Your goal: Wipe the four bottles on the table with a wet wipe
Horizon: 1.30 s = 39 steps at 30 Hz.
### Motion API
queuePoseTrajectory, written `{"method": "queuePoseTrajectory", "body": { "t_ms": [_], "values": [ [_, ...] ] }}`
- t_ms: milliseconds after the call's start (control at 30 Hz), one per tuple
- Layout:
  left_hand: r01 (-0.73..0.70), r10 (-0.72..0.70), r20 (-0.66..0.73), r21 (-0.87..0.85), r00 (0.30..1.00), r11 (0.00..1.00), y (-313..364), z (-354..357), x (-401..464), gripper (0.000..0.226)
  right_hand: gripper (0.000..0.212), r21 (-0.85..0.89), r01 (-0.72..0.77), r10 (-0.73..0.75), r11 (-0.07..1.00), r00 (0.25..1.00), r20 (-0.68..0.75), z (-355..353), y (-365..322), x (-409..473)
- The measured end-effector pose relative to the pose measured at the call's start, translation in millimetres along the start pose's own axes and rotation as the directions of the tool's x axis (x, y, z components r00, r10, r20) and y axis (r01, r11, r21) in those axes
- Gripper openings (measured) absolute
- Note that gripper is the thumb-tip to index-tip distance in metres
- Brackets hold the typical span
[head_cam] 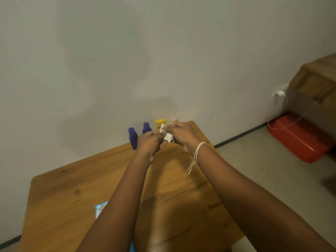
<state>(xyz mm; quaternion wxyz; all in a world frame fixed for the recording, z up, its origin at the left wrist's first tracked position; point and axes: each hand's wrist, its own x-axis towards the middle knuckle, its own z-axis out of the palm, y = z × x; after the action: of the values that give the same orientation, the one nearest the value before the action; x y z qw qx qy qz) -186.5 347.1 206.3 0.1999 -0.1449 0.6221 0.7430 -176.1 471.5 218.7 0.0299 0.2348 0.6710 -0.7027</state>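
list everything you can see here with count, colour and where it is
tall purple bottles: 2, purple, far edge of the table by the wall, left end of the row
yellow bottle: 1, yellow, right of the purple pair, partly behind the hands
pale cream bottle: 1, pale cream, right end of the row, blurred
white wet wipe: 1, white, crumpled between both hands
blue wipes packet: 1, blue and white, near table edge, mostly hidden by the left arm
wooden table: 1, brown
red case: 1, red, floor at right
wooden cabinet: 1, brown, far right
white charger with cable: 1, white, wall by the cabinet
left hand: fingers on the wipe
right hand: fingers on the wipe, pale string at the wrist
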Motion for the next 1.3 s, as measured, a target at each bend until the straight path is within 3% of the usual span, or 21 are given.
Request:
{"method": "queuePoseTrajectory", "body": {
  "t_ms": [300, 367, 567, 967, 1133, 1200, 1300],
  "values": [
    [0.157, -0.157, -0.019, -0.013, 0.987, 0.988, -92, 180, 61, 0.010, 0.014, -0.040, -0.144, 0.139, 0.989, 0.984, -0.111, -185, 49, 77],
    [0.196, -0.195, -0.030, 0.020, 0.980, 0.980, -113, 218, 72, 0.010, 0.006, -0.030, -0.179, 0.174, 0.983, 0.977, -0.125, -226, 66, 95],
    [0.233, -0.215, -0.107, 0.201, 0.971, 0.951, -172, 300, 101, 0.009, 0.012, -0.083, -0.237, 0.226, 0.968, 0.966, -0.126, -320, 116, 139],
    [0.245, -0.142, -0.253, 0.446, 0.957, 0.861, -229, 338, 147, 0.006, 0.019, -0.121, -0.408, 0.387, 0.905, 0.907, -0.165, -367, 175, 206],
    [0.228, -0.106, -0.264, 0.488, 0.959, 0.843, -230, 334, 166, 0.008, 0.010, -0.110, -0.416, 0.404, 0.903, 0.907, -0.116, -366, 184, 233],
    [0.228, -0.112, -0.251, 0.499, 0.961, 0.836, -232, 325, 168, 0.015, 0.019, -0.168, -0.432, 0.421, 0.886, 0.902, -0.101, -374, 191, 237],
    [0.209, -0.112, -0.227, 0.468, 0.968, 0.858, -231, 309, 156, 0.019, 0.021, -0.155, -0.438, 0.409, 0.885, 0.893, -0.191, -386, 204, 231]
  ]
}}
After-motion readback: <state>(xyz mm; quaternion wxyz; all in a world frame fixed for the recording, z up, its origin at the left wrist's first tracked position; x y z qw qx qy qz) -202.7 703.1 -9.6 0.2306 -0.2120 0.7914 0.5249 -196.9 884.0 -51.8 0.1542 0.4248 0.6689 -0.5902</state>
